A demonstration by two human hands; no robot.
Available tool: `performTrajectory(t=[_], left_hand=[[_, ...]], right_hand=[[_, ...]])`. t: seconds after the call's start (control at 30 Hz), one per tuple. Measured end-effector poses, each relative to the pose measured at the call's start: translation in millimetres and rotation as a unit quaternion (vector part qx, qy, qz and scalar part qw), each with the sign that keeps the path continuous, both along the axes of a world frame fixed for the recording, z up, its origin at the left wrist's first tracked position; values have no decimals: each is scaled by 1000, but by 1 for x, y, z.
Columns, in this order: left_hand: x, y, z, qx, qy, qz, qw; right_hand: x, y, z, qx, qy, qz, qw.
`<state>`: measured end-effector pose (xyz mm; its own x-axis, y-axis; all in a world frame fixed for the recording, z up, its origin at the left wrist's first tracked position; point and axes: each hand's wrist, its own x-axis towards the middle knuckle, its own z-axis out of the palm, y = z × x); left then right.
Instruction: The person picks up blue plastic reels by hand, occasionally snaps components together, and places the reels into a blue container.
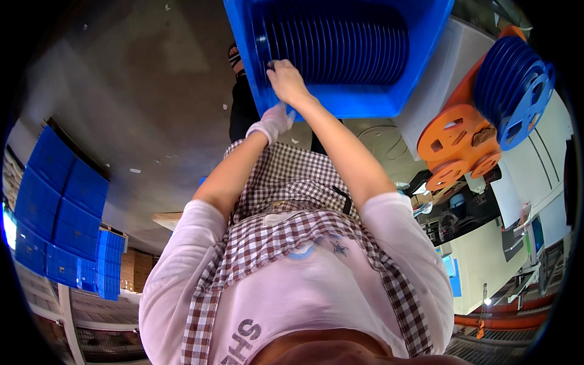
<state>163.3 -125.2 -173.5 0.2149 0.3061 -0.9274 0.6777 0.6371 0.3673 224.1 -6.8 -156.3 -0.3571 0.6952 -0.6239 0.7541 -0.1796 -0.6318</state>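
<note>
A blue plastic bin (359, 108) stands at the top of the view, holding a row of dark blue reels (340, 48) set on edge side by side. My left hand (275, 123), in a white glove, is at the bin's near left corner with its fingers around the rim. Over the bin's left wall reaches my right hand (286, 82), its fingers curled beside the left end of the row. Whatever lies under those fingertips is hidden.
To the right, orange reels (453, 140) and a stack of blue reels (517, 91) rest by a pale surface. Blue crates (58, 207) are stacked at the far left. A person's foot (234, 56) shows left of the bin. Scraps (135, 171) lie on the floor.
</note>
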Motion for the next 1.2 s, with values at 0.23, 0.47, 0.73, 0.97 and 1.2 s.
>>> performTrajectory(t=[0.23, 0.47, 0.73, 0.97, 1.2], left_hand=[[-40, 81, 94, 26, 30, -180, 983], [-57, 129, 64, 282, 113, 47, 952], [-30, 133, 58, 220, 133, -39, 966], [3, 130, 56, 369, 101, -236, 893], [96, 195, 38, 486, 41, -325, 810]], right_hand=[[21, -3, -2, -5, -90, 39, 995], [18, -5, 1, 129, -181, -6, 975], [73, -33, 15, -120, -112, -62, 985], [143, 1, 82, -42, 42, -238, 969], [221, -15, 146, 113, -77, -253, 958]])
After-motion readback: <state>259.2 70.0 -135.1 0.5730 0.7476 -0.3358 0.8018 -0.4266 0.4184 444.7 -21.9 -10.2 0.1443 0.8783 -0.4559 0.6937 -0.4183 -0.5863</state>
